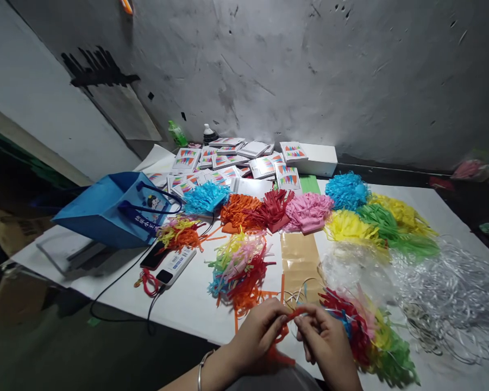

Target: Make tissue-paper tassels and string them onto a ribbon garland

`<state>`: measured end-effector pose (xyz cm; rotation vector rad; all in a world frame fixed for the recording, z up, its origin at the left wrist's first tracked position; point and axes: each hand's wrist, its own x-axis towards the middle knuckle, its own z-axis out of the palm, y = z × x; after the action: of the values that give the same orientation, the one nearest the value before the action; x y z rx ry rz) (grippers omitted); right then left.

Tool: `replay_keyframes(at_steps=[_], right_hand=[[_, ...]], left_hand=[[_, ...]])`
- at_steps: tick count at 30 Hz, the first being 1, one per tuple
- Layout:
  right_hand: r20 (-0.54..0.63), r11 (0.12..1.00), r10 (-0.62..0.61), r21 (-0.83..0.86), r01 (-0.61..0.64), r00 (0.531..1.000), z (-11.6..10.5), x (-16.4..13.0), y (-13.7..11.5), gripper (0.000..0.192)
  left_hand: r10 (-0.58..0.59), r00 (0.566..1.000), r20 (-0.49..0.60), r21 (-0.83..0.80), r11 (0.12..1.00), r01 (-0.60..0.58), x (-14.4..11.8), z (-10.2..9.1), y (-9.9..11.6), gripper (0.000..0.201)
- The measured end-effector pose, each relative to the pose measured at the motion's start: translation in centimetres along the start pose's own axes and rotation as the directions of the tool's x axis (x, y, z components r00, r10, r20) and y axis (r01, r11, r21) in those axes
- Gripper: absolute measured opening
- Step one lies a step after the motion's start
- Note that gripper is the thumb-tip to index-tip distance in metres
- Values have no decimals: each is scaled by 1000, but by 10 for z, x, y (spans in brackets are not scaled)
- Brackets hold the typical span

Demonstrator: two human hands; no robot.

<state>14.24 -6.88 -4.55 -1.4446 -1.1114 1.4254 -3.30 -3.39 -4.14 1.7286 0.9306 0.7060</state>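
Both hands meet at the table's near edge over a twisted orange fringed paper strip point(296, 313). My left hand point(255, 330) pinches one end of the twist between thumb and fingers, while loose orange fringe hangs beneath it. At the other end, the fingers of my right hand point(328, 339) are closed on the same strip. Beside the right hand lies a bunch of red, pink, yellow and green paper tassels point(356, 334). Another mixed bunch of tassels point(242, 266) rests just beyond the left hand. Thin cords point(299, 293) lie behind the fingers.
Fringed paper piles in blue point(346, 190), orange point(240, 212), pink point(308, 210) and yellow point(352, 225) cross the table. Silver cord point(452, 288) tangles at right. A blue bag point(98, 209), a phone point(154, 256) and a white power bank point(176, 266) sit left. Printed packets point(228, 163) are heaped behind.
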Motion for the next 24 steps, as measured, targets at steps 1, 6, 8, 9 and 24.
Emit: replay_keyframes(at_steps=[1,6,8,9,24], right_hand=[[9,997,34,74,-35,999,0,2,2,45],[51,1000,-2,16,1,999,7,4,10,39],[56,989,-65,-126,72,996,11,3,12,35],[60,973,-111,-199,121,992,12,3,15,34],[49,669,-386,-672,316,921,-45,28,46,39]], left_hand=[[27,1000,16,30,999,-27,0,0,0,28],[5,995,-103,-46,999,-10,1,2,-1,24],[-31,990,-137,-127,992,14,2,5,-3,24],[-45,988,-146,-149,989,24,3,6,-4,25],[-172,882,-438,-251,966,63,2,-4,-29,32]])
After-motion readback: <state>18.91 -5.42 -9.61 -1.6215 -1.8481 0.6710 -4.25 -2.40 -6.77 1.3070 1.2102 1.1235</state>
